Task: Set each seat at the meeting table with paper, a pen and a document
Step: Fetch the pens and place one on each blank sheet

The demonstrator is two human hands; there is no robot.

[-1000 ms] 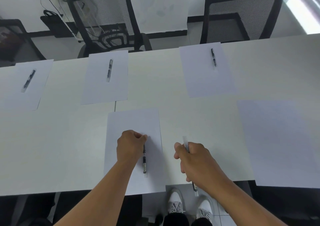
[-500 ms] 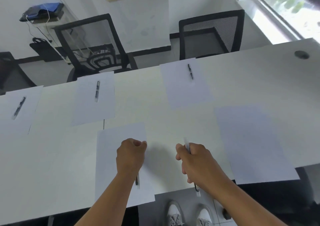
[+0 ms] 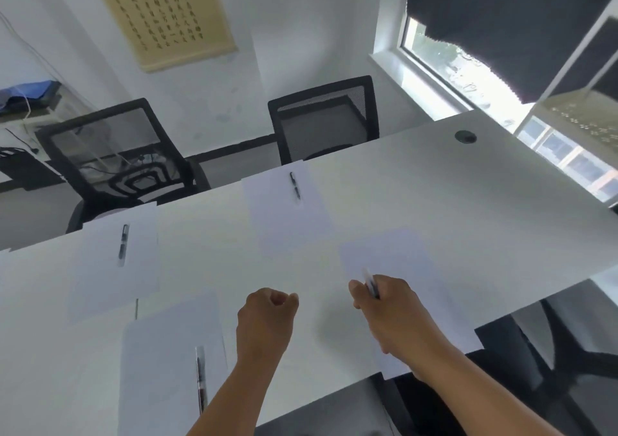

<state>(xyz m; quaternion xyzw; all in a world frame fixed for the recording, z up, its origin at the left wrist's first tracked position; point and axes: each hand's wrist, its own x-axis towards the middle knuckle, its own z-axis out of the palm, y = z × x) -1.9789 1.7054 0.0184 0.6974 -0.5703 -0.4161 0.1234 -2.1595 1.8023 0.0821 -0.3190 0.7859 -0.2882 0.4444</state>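
Placing the pen comes next, I judge: lower it along the middle of the bare near-right sheet, parallel to the long edges, matching the pen on the near-left sheet. Right hand grasps the pen, reaching over that sheet with knuckles up. Left hand is clenched, empty, above the table between the two sheets.

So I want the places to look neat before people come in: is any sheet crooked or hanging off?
Yes. The near right sheet lies askew, and its near corner juts past the table edge. The right hand holds a pen above it. The other sheets look fairly straight.
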